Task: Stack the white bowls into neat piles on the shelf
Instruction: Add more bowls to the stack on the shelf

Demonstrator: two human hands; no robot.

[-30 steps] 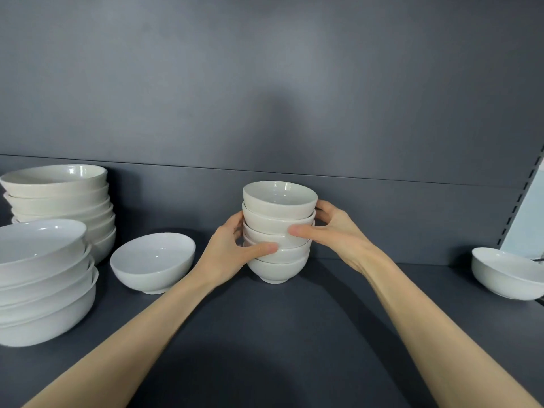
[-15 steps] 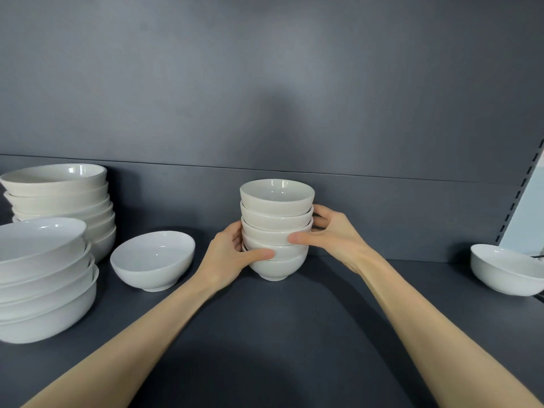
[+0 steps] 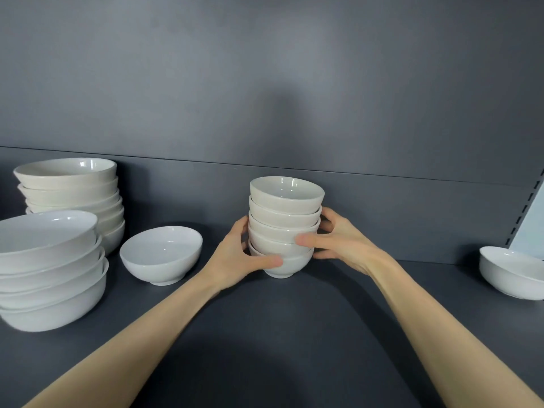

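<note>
1. Fingers of the left hand (image 3: 235, 260) are partly hidden behind the small stack (image 3: 285, 228). Only its thumb shows in front, low on the bottom bowl.
2. The right hand (image 3: 338, 242) wraps the other side, thumb across the front, finger ends hidden behind. Both hands are closed around the small stack and hold it.
3. The small stack has five round, deep bowls, smooth and shiny. It stands upright on the shelf (image 3: 294, 334), near the back edge in the middle.
4. The front pile (image 3: 50, 269) at the left edge is cut off by the picture. About four wide, shallow bowls show, and they lean a little.
5. The back pile (image 3: 73, 195) stands behind it, near the back left corner. About five or six bowls; the low ones are partly hidden.
6. One loose bowl (image 3: 162, 254) sits alone between the piles and the small stack.
7. One more bowl, the far bowl (image 3: 512, 272), sits at the right edge, cut off.
8. The shelf is dark grey, flat and dull.
</note>
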